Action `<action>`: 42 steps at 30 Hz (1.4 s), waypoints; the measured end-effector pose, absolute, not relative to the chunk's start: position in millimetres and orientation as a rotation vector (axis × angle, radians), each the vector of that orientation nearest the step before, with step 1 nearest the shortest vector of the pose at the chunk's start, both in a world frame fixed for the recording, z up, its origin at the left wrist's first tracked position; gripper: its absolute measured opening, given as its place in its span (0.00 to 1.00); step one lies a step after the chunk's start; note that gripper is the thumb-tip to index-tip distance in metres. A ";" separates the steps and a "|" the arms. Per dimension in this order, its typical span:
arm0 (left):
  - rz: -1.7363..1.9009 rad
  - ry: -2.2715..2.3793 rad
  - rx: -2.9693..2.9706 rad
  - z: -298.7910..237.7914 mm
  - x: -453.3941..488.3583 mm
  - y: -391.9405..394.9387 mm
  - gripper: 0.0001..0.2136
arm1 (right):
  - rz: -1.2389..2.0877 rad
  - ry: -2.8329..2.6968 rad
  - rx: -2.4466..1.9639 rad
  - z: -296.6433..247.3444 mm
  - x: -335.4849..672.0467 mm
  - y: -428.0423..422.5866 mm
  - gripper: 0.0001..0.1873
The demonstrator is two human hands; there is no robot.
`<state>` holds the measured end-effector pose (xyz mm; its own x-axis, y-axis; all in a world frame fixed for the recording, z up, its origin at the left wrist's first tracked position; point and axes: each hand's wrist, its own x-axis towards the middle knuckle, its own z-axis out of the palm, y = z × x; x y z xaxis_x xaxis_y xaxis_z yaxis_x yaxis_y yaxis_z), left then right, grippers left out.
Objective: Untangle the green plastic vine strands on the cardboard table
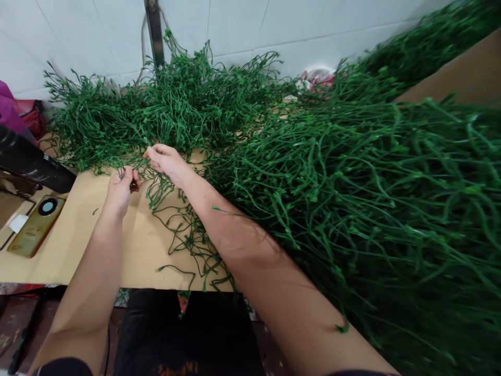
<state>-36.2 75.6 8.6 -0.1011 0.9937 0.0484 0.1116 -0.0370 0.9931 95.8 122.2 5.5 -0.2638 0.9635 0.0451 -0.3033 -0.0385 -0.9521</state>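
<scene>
My left hand (121, 187) is closed, pinching thin green plastic stems (156, 188) near the front edge of a tangled pile (172, 109). My right hand (166, 161) is closed too, its fingers curled around the same bunch of green stems just to the right. A few loose stems (188, 245) trail from both hands across the tan tabletop (86, 230) toward me. Both forearms reach forward over the table.
A huge heap of long green stems (371, 198) covers the right side. A phone in a gold case (35, 225) lies at the left edge, beside a black cylinder (31, 162). White tiled wall (78, 36) behind; brown cardboard (462, 73) at far right.
</scene>
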 end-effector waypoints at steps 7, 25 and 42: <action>1.143 1.223 1.376 10.8 -31.7 68.8 0.15 | 1.445 -1.251 -0.976 4.6 98.7 120.2 0.19; 1.012 1.350 1.554 24.0 -25.9 65.0 0.16 | 1.284 -1.270 -1.107 2.4 101.9 128.6 0.21; 1.163 1.482 1.558 5.3 -30.9 82.3 0.09 | 0.991 -1.772 -1.187 6.6 92.9 117.3 0.21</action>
<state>-30.9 82.3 5.3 -0.0487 0.9880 0.1465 0.3774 -0.1177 0.9186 92.9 117.3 6.6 -0.2698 0.9473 0.1725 0.3490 0.2632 -0.8994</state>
